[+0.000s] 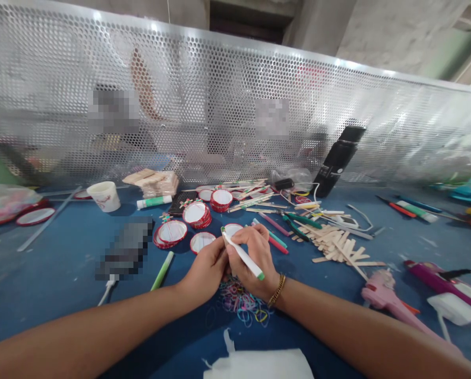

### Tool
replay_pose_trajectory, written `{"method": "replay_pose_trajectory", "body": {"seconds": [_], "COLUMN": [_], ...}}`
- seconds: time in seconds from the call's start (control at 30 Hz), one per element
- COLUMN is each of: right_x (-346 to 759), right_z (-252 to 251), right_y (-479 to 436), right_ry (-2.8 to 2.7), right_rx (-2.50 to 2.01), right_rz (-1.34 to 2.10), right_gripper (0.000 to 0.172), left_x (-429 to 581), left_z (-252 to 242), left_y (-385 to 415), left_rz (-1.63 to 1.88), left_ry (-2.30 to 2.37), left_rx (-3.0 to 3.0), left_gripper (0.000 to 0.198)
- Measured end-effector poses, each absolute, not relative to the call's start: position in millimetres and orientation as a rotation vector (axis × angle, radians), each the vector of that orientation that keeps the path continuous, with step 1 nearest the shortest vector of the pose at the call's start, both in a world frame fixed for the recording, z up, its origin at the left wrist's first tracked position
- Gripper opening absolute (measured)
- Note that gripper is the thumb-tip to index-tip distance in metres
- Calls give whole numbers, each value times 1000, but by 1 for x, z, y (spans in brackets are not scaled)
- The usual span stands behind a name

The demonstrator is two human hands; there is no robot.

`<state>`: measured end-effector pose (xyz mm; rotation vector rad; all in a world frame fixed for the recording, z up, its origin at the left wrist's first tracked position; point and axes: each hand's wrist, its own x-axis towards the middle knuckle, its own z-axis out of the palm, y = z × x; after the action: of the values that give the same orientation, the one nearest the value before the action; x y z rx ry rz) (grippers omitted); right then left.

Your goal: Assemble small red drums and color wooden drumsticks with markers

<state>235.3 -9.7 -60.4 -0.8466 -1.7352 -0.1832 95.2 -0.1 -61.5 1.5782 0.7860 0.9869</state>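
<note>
A white marker with green ends [246, 257] lies slanted in my right hand [254, 252], whose fingers are closed around it. My left hand [207, 268] meets it at the middle, with fingers curled together; whatever they hold is hidden. Just below the hands, a loose heap of colourful small rubber bands [245, 302] is spread on the blue table [168, 337]. Beyond my fingers are red-rimmed round lids with white faces [202, 242], some of them stacked. To the left of my left hand lies a light green marker piece [162, 270].
Craft sticks [340, 245], green-handled pliers [296, 227] and a pink glue gun [393, 300] lie to the right. At the left are a paper cup [104, 197] and a blurred-out phone [128, 245]. A black bottle [340, 160] leans against the perforated metal screen [227, 100]. White cloth-like material [262, 364] lies in front.
</note>
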Motion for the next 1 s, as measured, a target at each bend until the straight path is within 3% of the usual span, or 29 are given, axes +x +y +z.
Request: {"method": "replay_pose_trajectory", "body": {"seconds": [0.3, 0.73, 1.0], "right_x": [234, 234, 235], "right_z": [-57, -57, -59], "right_y": [-11, -12, -10], "right_ry": [-1701, -1738, -1754], "right_rx": [-893, -802, -834], "right_rz": [-184, -217, -210], "right_gripper": [2, 6, 7], "left_x": [95, 95, 95], "left_z": [-64, -63, -60], "left_y": [1, 0, -1], "left_rz": [974, 987, 982], "left_ry": [822, 767, 775], "left_rx": [1568, 1563, 1560], "left_gripper": [38, 26, 30]}}
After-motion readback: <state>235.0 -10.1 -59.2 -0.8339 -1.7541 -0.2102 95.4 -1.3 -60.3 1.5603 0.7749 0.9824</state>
